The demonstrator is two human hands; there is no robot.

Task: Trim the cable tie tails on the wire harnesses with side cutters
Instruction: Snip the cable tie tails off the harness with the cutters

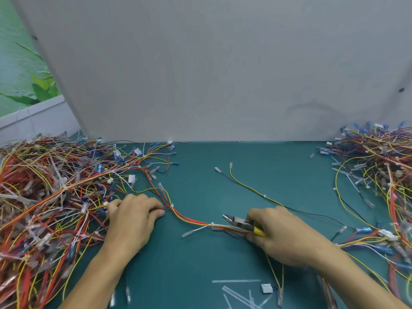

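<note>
- Between my hands on the green mat, the red-yellow harness curves, cinched by white ties.
- My left hand pinches its wires.
- My right hand grips the side cutters.

Teal mat under the fingers. Plain grey panel stands upright beyond the fingertips, meeting the mat's far edge. Far left of the fingers: green leaf-print wall above a white ledge. Light soft, even.

Even, soft overhead light, faint shadows under the hands. No glare. Wide-angle bends the edges; overall slightly soft, compression-smeared.
</note>
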